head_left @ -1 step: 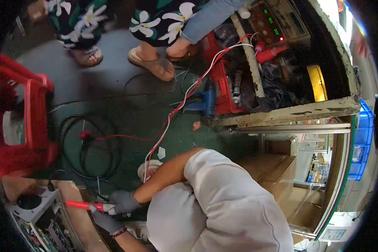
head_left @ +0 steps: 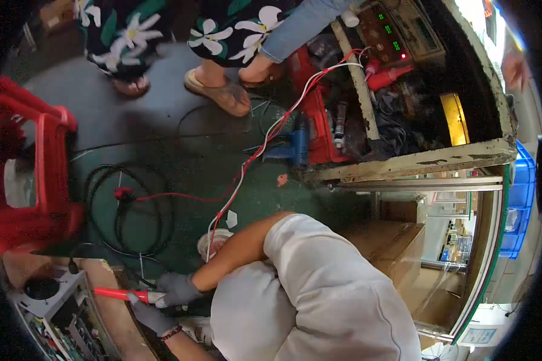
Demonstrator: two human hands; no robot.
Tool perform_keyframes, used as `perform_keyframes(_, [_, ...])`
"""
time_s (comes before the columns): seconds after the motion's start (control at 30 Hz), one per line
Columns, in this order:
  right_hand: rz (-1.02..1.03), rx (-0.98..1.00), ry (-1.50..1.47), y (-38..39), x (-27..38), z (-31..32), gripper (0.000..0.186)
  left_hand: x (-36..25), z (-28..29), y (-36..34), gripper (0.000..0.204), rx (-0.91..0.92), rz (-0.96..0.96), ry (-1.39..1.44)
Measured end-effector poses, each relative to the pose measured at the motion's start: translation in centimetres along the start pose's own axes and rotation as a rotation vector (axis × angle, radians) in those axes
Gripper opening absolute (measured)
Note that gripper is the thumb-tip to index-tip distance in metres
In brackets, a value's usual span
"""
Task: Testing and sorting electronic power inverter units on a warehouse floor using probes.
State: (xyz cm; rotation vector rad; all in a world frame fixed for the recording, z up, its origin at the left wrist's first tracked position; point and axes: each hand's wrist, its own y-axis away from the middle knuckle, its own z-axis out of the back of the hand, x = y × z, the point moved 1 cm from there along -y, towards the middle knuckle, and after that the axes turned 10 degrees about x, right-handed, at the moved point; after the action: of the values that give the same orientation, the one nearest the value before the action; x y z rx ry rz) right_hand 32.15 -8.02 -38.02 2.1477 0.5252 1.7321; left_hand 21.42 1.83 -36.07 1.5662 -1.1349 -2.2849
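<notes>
Low at the left, both of my grey-gloved hands are on a red rod [head_left: 117, 293] with a pale end. My left hand [head_left: 150, 317] is closed on it from below, near where red meets pale. My right hand [head_left: 177, 290] wraps the pale end, so part of it is hidden. The rod's red tip points left, over the edge of a wooden board [head_left: 111, 319]. Beyond that tip stands an opened metal case [head_left: 60, 301] with a round black fan and circuit boards inside.
A coiled black cable [head_left: 90, 204] lies on the green floor beside a red plastic stool [head_left: 42, 162]. Red and white wires [head_left: 265, 144] run to a tester [head_left: 397, 30] with green digits on a shelf. Another person's sandalled foot [head_left: 223, 96] is ahead. A cardboard box [head_left: 385, 246] stands right.
At the upper left, the other person's foot and floral clothing have shifted slightly to the right. My hands and the red rod look the same.
</notes>
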Motion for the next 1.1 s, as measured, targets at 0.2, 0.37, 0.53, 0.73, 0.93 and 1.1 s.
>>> perform_keyframes(0.2, [-0.127, -0.014, -0.142, 0.5, 0.5, -0.5, 0.046, 0.0, -0.2, -0.1, 0.062, 0.082, 0.052, 0.225])
perform_keyframes(0.37, [-0.141, -0.021, -0.142, 0.3, 0.6, -0.5, 0.045, 0.4, -0.4, -0.3, 0.061, 0.075, 0.060, 0.250])
perform_keyframes(0.53, [-0.137, 0.028, -0.145, 0.3, 0.4, -0.5, 0.046, 0.7, -0.1, -0.6, 0.047, 0.124, 0.098, 0.389])
perform_keyframes(0.73, [-0.116, 0.037, -0.186, 0.9, 1.1, -0.5, 0.046, 1.5, 0.3, -0.6, 0.052, 0.140, 0.003, 0.296])
perform_keyframes(0.93, [-0.028, 0.040, -0.257, 2.0, 2.7, 0.1, 0.045, 0.4, -0.7, 0.4, 0.049, 0.208, -0.053, 0.352])
perform_keyframes(1.1, [-0.096, 0.070, -0.146, 1.8, 2.6, 0.1, 0.040, -0.6, -1.0, 1.2, 0.038, 0.057, -0.045, 0.233])
